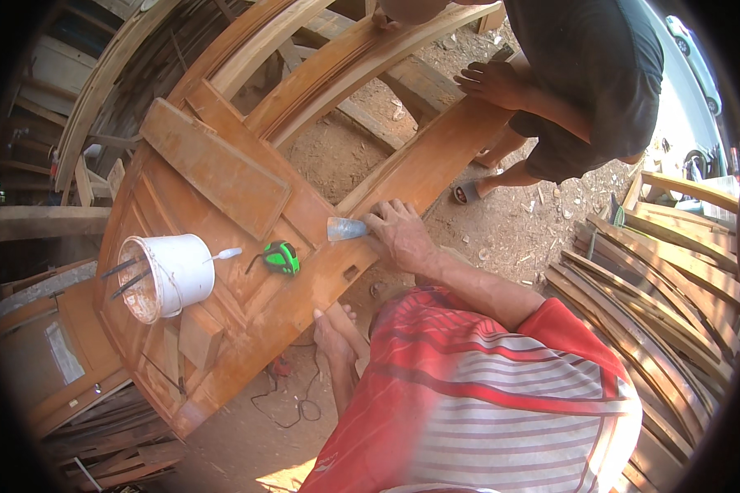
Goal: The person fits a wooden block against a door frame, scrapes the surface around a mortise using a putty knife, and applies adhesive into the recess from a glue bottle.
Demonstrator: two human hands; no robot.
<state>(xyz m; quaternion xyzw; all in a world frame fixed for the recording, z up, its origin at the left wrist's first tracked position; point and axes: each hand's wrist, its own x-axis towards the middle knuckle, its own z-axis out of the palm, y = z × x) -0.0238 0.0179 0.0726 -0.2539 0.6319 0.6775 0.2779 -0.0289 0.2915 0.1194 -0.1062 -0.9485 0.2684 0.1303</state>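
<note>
A large brown wooden door (247, 304) with an arched top lies flat across the middle. My right hand (399, 234) is closed on a putty knife (347, 228), whose metal blade lies flat on the door's rail near a small mortise slot. My left hand (333, 324) grips the door's near edge just below, with the fingers curled against the wood. A white bucket (168, 275) of brownish filler, with dark tool handles sticking out of it, lies on the door to the left. A green tape measure (280, 257) sits between the bucket and the knife.
Another person in a dark shirt crouches at the top right, one hand (489, 82) on the door's far stile. A loose plank (214, 164) lies on the door. Curved wood strips (658, 320) are stacked at the right, and a thin cable (292, 403) lies on the dirt floor.
</note>
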